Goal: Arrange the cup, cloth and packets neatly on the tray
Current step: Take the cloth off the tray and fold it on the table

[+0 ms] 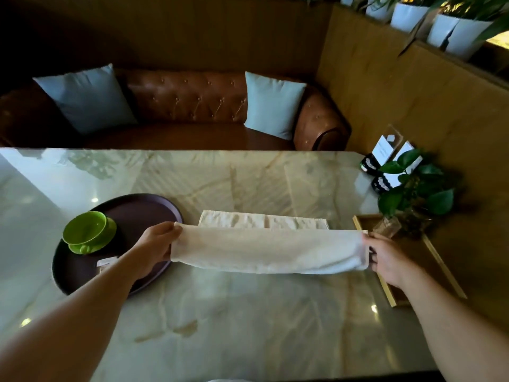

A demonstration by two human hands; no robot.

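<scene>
Cloth (268, 248), mid-fold, hangs stretched above the marble table (248, 312), just right of the dark round tray (154, 208) carrying the green cup (85, 230) and a packet (106, 262). The left hand (155, 248) and right hand (389, 259) each pinch an end. Folding appears unfinished; next, probably, halving it, then moving left over the tray's raised rim. The table in front lies open; a wooden tray (440, 267) and plant (418, 188) crowd the right.

Café/restaurant: leather booth sofa (187, 106), marble table (248, 312).
</scene>
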